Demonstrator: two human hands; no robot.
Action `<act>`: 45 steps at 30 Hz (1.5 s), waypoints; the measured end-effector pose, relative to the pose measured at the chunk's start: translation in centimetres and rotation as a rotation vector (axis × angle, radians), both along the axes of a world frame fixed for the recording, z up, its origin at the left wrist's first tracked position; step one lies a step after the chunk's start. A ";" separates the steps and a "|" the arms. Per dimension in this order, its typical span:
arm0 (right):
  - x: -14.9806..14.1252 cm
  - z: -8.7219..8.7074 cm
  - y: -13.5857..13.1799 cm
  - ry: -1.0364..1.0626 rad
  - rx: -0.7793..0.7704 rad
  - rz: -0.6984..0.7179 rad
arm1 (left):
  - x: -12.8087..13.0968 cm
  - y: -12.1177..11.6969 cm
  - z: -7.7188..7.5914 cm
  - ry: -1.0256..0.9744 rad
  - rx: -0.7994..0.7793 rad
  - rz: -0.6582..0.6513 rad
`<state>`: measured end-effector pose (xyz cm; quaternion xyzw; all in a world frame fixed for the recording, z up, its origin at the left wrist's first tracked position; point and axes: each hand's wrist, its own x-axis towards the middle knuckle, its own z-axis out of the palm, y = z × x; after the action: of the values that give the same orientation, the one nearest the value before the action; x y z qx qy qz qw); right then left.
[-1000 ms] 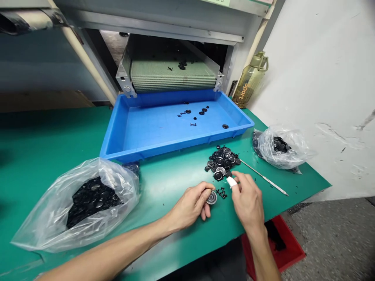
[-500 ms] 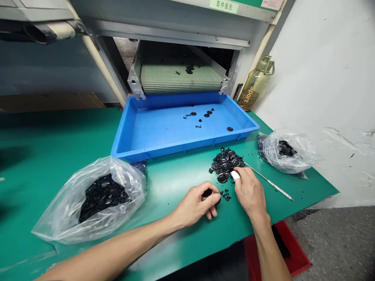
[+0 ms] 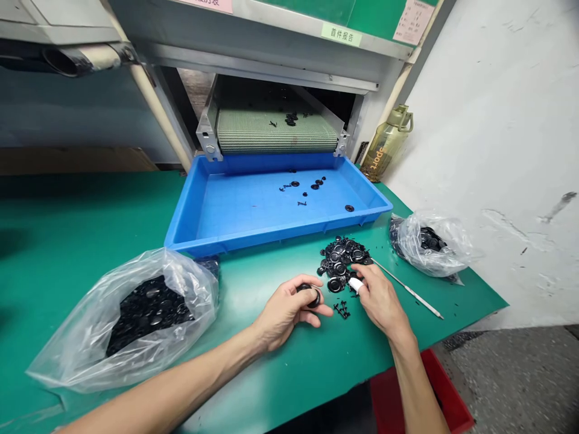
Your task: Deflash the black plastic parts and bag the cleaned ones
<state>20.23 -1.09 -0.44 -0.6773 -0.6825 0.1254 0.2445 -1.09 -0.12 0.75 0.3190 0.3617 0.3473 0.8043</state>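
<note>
Head view: left hand point(image 3: 289, 307) has its grip curled around a small black round part point(image 3: 312, 295), pinched between thumb and fingers, held just above the green worktop point(image 3: 81, 229). Right hand point(image 3: 380, 298) sits just beside it to the right, white-wrapped fingertip point(image 3: 356, 284) down at the near edge of the loose pile of black round parts point(image 3: 342, 259). Right grip is narrow, fingers bunched at the pile; can't tell whether it actually has a part.

A few small black sprue bits point(image 3: 342, 310) lie on the worktop between the two hands. A thin white rod point(image 3: 407, 289) lies diagonally just right of the pile, running toward the worktop's near right edge.

Further out: clear plastic bag point(image 3: 131, 313) full of black parts on the left, well apart from the hands. Smaller clear bag point(image 3: 429, 241) with black parts on the far right, near the wall. Blue tray point(image 3: 235, 205) sits behind the pile, with a handful of black parts scattered in its far right half. Tray butts up under the green conveyor belt point(image 3: 275, 129) coming out of the grey machine; a few black bits are on the belt. Olive drinks bottle point(image 3: 386, 144) stands right of the tray against the wall. Red bin point(image 3: 447, 392) is on the floor below the worktop's near edge.
</note>
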 end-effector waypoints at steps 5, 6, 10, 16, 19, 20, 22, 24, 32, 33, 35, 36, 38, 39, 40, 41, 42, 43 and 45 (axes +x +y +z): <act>0.5 0.7 -0.5 0.031 -0.028 0.056 | -0.2 0.4 0.1 -0.099 -0.071 0.029; 0.7 0.8 -0.5 0.040 -0.031 0.062 | -0.3 0.5 0.1 -0.113 -0.071 0.027; 1.2 0.9 -0.5 0.103 -0.034 0.069 | -0.2 0.5 -0.2 -0.135 -0.054 0.009; -1.5 2.0 -3.0 0.186 0.226 0.031 | 0.4 0.0 -0.3 -0.029 0.065 -0.086; -3.9 2.0 -4.6 0.162 0.440 0.175 | 0.6 -0.3 -0.4 -0.008 0.132 -0.144; -4.6 1.8 -5.0 0.163 0.471 0.218 | 0.6 -0.3 -0.5 -0.008 0.144 -0.158; -5.4 1.4 -5.5 0.196 0.476 0.228 | 0.5 -0.3 -0.6 -0.007 0.146 -0.164; -5.7 0.9 -5.8 0.259 0.417 0.148 | 0.5 -0.3 -0.7 -0.003 0.135 -0.151; -5.5 1.2 -6.0 0.617 0.093 0.012 | 0.7 -0.7 -0.4 0.051 0.215 -0.180; -5.6 1.3 -5.9 0.639 0.059 0.015 | 0.7 -0.7 -0.4 0.066 0.233 -0.181; -5.9 1.4 -5.8 0.710 0.009 -0.019 | 0.6 -0.8 -0.4 0.092 0.252 -0.169; -5.9 1.4 -5.8 0.745 -0.010 -0.048 | 0.6 -0.8 -0.5 0.099 0.257 -0.164; -6.1 1.3 -5.9 0.762 -0.040 -0.096 | 0.5 -0.9 -0.6 0.119 0.274 -0.181; -6.1 1.2 -6.0 0.737 -0.057 -0.101 | 0.4 -0.9 -0.6 0.144 0.297 -0.203; -6.1 1.2 -6.2 0.707 -0.078 -0.096 | 0.3 -1.0 -0.6 0.179 0.332 -0.228; -6.1 1.1 -6.3 0.689 -0.103 -0.087 | 0.3 -1.0 -0.6 0.224 0.377 -0.250; -6.2 1.0 -6.3 0.691 -0.124 -0.082 | 0.2 -1.1 -0.6 0.270 0.425 -0.263; -6.3 0.9 -6.3 0.707 -0.140 -0.083 | 0.2 -1.2 -0.6 0.311 0.468 -0.267; -6.5 0.6 -6.2 0.739 -0.148 -0.119 | 0.2 -1.5 -0.5 0.369 0.524 -0.252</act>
<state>13.74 -7.26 0.17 -0.6405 -0.4971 0.3957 0.4314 -0.87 -1.58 0.21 0.6144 0.3573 0.2626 0.6527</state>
